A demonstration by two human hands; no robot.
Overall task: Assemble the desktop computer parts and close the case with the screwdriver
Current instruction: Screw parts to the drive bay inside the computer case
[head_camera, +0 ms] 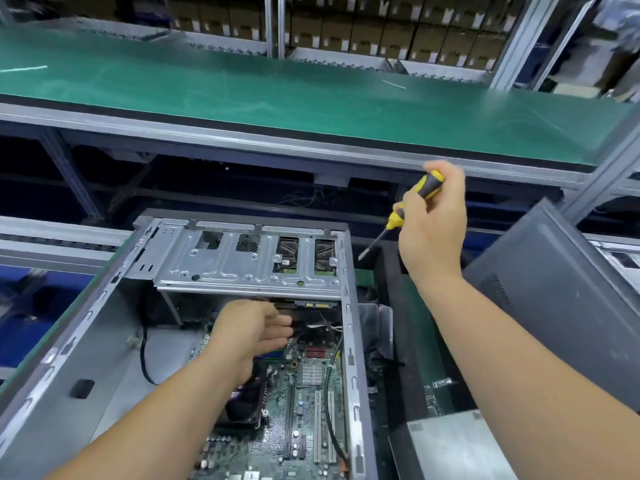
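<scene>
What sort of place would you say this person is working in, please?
Probably a computer assembly line in a factory: a long green conveyor belt, shelves of stacked cartons behind it, and an open computer case at the workstation.

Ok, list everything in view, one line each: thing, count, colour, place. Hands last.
Computer case: one, grey, open, centre-left.
Drive cage: one, silver, far end of the case.
Motherboard: one, green, on the case floor.
Side panel: one, dark grey, leaning at right.
Conveyor belt: one, green, behind the case.
Cardboard boxes: many, brown, rear shelves.
Screwdriver: one, yellow and black, raised right of the case.
Hands: left hand inside the case under the cage; right hand grips the screwdriver.
</scene>
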